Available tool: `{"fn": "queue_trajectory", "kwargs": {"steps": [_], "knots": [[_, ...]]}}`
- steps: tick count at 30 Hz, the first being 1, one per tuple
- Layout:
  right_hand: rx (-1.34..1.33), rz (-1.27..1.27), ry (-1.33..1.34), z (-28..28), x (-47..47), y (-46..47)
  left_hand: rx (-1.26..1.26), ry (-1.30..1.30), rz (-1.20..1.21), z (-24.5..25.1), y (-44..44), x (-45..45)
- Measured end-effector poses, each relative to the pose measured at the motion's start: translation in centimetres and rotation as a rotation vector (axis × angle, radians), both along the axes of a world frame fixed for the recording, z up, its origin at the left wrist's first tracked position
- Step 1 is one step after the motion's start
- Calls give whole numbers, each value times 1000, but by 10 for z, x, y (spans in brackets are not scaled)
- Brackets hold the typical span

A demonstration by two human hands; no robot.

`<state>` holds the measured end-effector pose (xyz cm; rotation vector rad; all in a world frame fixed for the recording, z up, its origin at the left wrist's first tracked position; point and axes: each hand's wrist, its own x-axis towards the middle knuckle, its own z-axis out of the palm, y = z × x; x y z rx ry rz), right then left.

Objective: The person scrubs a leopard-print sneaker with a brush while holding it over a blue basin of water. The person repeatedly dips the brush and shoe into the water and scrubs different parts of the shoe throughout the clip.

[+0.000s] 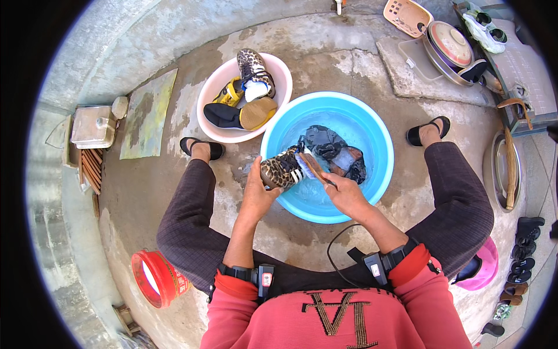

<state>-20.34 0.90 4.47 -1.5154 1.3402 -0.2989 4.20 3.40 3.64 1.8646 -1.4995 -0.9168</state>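
Observation:
My left hand (258,192) grips a leopard-print sneaker (279,172) with white stripes by its toe end, over the near left rim of a blue plastic basin (387,174). In my right hand (346,194) is a wooden-backed scrub brush (314,165). Its pale bristles touch the shoe around the opening. Water fills the basin's bottom, and a dark soaked item (324,141) lies in it, partly under a clear sheet-like patch. What that item is, I cannot tell.
A pink basin (213,135) beside the blue one holds another leopard sneaker (253,65), a yellow shoe (229,94) and a black-and-tan shoe (242,115). A red bucket (159,279) stands at lower left. Several shoes (523,261) line the right side, near a broom (510,170).

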Motion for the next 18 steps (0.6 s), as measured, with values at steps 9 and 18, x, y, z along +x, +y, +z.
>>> {"fn": "queue_trajectory", "kwargs": {"steps": [9,18], "knots": [[-130,81,-196,5,33,13,-10,-61,12,7,0,-8],[-385,71,-306,-2,35,17,97,206,55,8,0,-14]]}}
